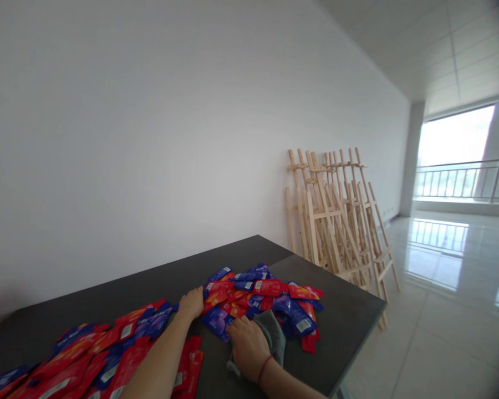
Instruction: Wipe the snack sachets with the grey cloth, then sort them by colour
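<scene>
My left hand (192,302) lies at the left edge of a heap of red and blue flat foil packets (267,287), touching them; its fingertips are hidden from me. My right hand (248,344), with a red cord round the wrist, is closed over a grey cloth (273,334) on the dark table. The cloth spreads out to the right of the hand, against the near side of the heap. Just beyond the right fingers lies a blue packet (217,322) with a purple print.
A second, larger spread of red and blue packets (77,363) covers the table's left front, partly under my left forearm. The dark table (255,247) stands beside a white wall. Several wooden easels (326,213) lean there past its far right edge.
</scene>
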Demonstrator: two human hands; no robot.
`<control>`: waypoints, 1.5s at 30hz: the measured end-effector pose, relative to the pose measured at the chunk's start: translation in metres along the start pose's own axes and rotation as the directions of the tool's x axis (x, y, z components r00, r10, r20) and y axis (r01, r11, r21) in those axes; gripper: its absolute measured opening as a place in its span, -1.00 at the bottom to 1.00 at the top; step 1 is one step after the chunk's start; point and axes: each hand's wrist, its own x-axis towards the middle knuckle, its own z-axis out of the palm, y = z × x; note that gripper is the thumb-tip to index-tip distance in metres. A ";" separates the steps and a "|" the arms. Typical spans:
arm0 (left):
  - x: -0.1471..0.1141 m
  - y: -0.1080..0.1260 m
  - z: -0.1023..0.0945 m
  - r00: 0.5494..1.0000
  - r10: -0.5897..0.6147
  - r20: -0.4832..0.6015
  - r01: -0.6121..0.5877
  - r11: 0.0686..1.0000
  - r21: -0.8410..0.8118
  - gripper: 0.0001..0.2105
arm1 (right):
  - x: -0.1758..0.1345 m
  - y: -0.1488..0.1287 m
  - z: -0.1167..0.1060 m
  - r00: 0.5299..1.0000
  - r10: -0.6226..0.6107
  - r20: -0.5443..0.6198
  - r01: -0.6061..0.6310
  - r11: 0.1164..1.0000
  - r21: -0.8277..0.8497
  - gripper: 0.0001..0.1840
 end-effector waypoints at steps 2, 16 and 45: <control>-0.002 -0.003 -0.003 1.000 0.019 0.012 -0.019 1.000 -0.011 -0.65 | 0.000 0.000 0.000 1.000 -0.001 0.006 0.001 1.000 -0.003 -0.73; -0.154 0.055 -0.024 0.881 0.428 -0.202 -0.472 0.760 -0.446 -0.46 | 0.001 0.004 -0.002 1.000 -0.026 -0.009 0.026 0.999 -0.019 -0.78; -0.206 0.040 0.020 0.973 0.228 -0.015 -0.216 0.895 -0.390 -0.11 | -0.060 -0.002 -0.061 0.820 -0.517 0.247 0.474 0.854 0.214 -0.46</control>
